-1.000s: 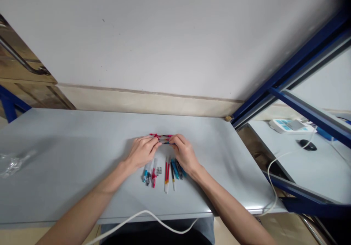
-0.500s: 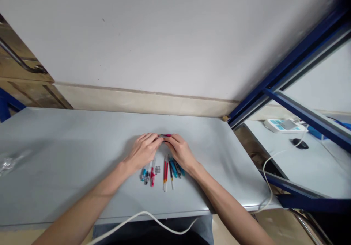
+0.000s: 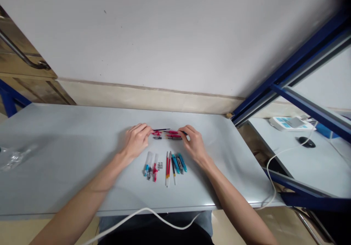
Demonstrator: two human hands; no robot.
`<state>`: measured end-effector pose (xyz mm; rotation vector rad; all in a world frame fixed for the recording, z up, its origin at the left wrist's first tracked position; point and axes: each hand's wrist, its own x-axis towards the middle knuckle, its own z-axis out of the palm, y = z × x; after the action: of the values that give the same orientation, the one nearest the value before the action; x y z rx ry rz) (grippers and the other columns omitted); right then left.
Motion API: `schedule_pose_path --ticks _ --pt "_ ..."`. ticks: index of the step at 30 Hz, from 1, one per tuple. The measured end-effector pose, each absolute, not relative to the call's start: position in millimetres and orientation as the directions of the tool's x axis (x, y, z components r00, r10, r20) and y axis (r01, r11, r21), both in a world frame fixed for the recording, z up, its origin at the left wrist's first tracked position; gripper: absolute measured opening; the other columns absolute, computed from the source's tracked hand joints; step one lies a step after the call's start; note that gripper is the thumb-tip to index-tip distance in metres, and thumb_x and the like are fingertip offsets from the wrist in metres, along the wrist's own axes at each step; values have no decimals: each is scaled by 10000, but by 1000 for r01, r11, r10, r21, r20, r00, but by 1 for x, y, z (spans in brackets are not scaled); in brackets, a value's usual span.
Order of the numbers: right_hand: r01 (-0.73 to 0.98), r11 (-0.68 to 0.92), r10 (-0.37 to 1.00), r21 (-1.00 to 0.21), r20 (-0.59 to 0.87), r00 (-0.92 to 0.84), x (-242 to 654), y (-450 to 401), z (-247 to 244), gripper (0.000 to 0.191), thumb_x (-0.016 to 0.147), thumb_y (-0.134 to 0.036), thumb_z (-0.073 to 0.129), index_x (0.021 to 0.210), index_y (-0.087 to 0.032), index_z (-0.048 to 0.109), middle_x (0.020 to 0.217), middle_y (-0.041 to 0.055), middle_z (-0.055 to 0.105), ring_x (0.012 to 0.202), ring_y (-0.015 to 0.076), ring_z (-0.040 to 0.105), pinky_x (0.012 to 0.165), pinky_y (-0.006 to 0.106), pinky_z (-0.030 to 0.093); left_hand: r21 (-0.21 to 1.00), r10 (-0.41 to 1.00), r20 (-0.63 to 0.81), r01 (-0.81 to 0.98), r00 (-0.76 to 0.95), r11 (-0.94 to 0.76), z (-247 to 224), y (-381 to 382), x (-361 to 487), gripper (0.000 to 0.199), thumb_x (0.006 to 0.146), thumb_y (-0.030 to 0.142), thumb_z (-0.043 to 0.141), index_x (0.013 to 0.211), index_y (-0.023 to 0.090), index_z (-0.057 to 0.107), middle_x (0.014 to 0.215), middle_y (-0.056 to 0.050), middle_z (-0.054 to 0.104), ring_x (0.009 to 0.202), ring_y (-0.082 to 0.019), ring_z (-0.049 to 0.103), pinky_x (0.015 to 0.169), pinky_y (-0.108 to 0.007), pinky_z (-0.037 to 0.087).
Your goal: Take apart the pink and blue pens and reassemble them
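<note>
My left hand [image 3: 137,140] is closed, its fingertips pinching the end of a thin dark pen refill [image 3: 163,129] that points right. Opposite it, my right hand [image 3: 194,142] is closed on a dark pen barrel [image 3: 185,133], mostly hidden by the fingers. Between the hands lie red pen parts [image 3: 173,132] and a black pen [image 3: 174,138]. Nearer to me are clear pen caps with blue, black and red ends [image 3: 155,170], red refills [image 3: 168,166], a black refill [image 3: 173,168], and blue and grey pen barrels [image 3: 179,163].
The grey table [image 3: 82,157] meets a wall at the back. Crumpled clear plastic [image 3: 15,159] lies at the far left. A white cable [image 3: 145,209] crosses in front of me. To the right stand a blue frame [image 3: 301,102], a white device [image 3: 290,123] and a black mouse [image 3: 306,142].
My hands have moved apart, the left one leftward and the right one rightward. The dark refill and the pen parts between them now show. The view has shifted slightly.
</note>
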<state>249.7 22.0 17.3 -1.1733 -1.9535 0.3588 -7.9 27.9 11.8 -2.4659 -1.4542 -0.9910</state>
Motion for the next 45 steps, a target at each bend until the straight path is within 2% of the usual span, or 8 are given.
schedule_pose_path --ticks 4,10,15,19,23,27,33,45 --pt "573 508 855 -643 457 -246 242 13 18 236 1046 -296 486 950 -212 684 881 61 673 790 209 622 727 307 457 238 741 593 810 317 -536 12 28 -9 260 997 151 494 782 186 635 771 -24 628 728 -174 570 673 -312 376" --pt "600 499 866 -625 336 -370 237 7 14 292 1050 -345 483 892 -219 694 705 20 660 619 191 596 638 291 409 235 745 559 792 364 -563 10 23 -4 240 1009 149 491 843 188 661 813 -29 644 784 -179 595 689 -303 380" --pt "545 584 802 -602 324 -502 239 8 12 251 1000 -124 450 1010 -212 684 950 57 714 869 209 655 775 294 458 228 754 550 803 360 -550 10 23 -3 229 1003 144 507 835 188 657 804 -23 642 774 -176 599 676 -300 373" --pt "518 525 834 -676 285 -473 237 6 12 307 946 -54 488 1161 -224 625 970 33 726 821 185 655 786 288 468 229 762 542 811 353 -539 9 23 -3 215 995 143 523 834 189 657 803 -22 647 753 -171 596 663 -297 362" --pt "426 501 829 -753 278 -485 233 5 15 29 971 -206 622 981 -211 648 850 15 705 743 178 628 727 273 466 250 769 527 799 361 -546 10 22 -2 217 988 122 509 842 189 655 813 -22 654 760 -167 602 667 -292 365" --pt "329 527 758 -783 258 -599 227 2 20 129 954 -230 677 840 -186 720 851 45 725 799 191 660 774 282 488 265 773 524 793 359 -548 10 21 0 225 980 111 504 822 186 644 810 -19 652 744 -161 601 659 -292 366" --pt "324 520 690 -790 166 -704 224 -3 23 178 926 -49 647 935 -184 763 918 45 750 850 183 686 819 273 501 274 770 538 793 343 -544 10 21 0 223 966 97 516 811 185 651 797 -14 658 729 -159 605 641 -299 366" --pt "387 589 637 -710 113 -762 228 -4 26 103 939 -187 699 869 -198 775 884 37 695 885 181 649 802 259 480 289 766 541 779 346 -556 7 20 2 229 973 109 505 818 190 653 803 -22 675 734 -168 618 635 -296 374"
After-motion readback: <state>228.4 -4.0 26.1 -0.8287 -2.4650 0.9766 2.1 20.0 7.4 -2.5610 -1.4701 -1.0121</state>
